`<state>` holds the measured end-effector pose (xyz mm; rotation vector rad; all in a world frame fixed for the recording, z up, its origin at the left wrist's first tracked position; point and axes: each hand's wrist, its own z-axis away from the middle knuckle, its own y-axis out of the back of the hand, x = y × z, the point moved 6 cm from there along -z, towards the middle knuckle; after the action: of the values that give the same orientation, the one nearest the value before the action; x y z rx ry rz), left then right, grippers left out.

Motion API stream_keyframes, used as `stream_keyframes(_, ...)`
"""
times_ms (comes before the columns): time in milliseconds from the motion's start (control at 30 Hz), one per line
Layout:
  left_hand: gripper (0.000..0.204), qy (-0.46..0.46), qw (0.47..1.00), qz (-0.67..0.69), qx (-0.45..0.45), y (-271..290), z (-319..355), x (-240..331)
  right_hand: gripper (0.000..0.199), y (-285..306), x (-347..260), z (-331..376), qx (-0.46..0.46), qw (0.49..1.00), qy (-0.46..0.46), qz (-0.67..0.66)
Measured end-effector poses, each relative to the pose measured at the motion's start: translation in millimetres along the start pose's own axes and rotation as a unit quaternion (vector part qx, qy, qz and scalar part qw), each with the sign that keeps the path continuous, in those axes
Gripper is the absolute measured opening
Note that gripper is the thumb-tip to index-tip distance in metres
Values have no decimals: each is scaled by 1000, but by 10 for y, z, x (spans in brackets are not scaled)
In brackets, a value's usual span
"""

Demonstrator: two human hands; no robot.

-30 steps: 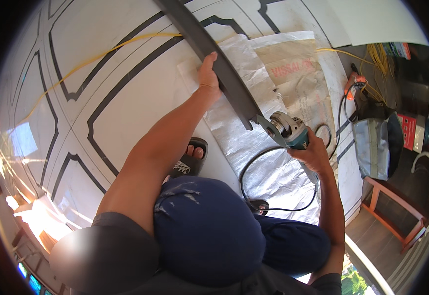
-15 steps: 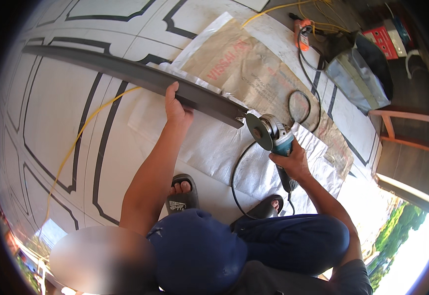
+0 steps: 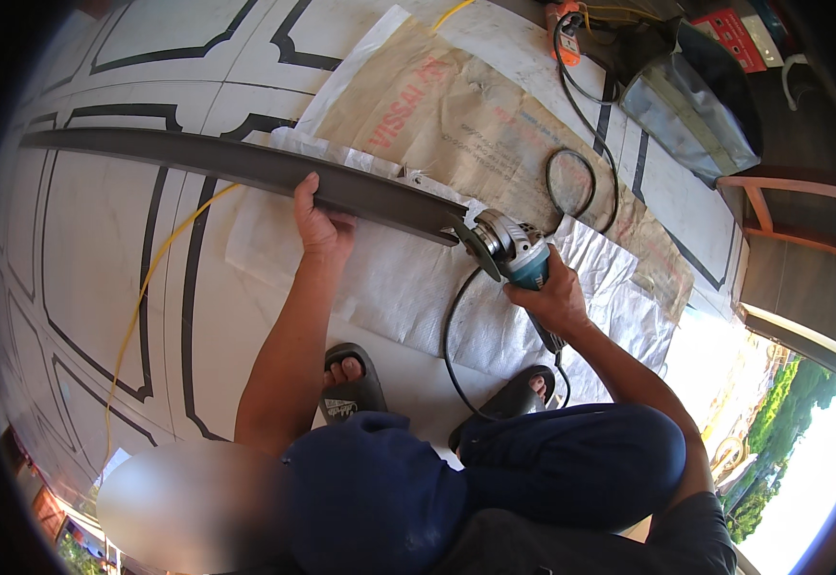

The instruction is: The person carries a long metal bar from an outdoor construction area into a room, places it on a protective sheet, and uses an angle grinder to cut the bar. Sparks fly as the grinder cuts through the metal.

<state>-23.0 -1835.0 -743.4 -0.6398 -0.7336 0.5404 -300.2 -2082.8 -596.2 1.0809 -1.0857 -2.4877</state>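
A long dark metal bar, L-shaped or channel-like in section, stretches from the far left to the middle of the view. My left hand grips its near edge, thumb on top and fingers beneath. My right hand is wrapped round the teal body of an angle grinder. The grinder's dark green disc stands tilted at the bar's right end. Whether disc and metal touch, or whether the disc spins, I cannot tell.
Below the bar's right part lies a flattened brown and white sack on the patterned tile floor. The grinder's black cord loops near my sandals. A yellow cable, grey bag and wooden chair lie around.
The grinder has turned, so its disc shows more edge-on and sits closer to the bar's end. My left hand keeps its hold. The whole view has shifted slightly.
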Motion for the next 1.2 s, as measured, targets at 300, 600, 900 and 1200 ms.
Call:
stream_keyframes(300, 36, -8, 1000, 11, 20, 20, -18, -10, 80, -29, 22, -94, 4, 1000, 19, -5)
stream_keyframes(600, 36, 3, 1000, 0, 20, 53, -51, -24, 82, -56, -23, -119, 10, 1000, 17, 9)
stream_keyframes(900, 32, -4, 1000, 7, 22, -90, 72, 11, 81, -123, -7, -94, 18, 1000, 12, -5)
stream_keyframes(1200, 35, -4, 1000, 3, 21, -47, 39, 6, 76, -140, -2, -98, 17, 999, 9, -38)
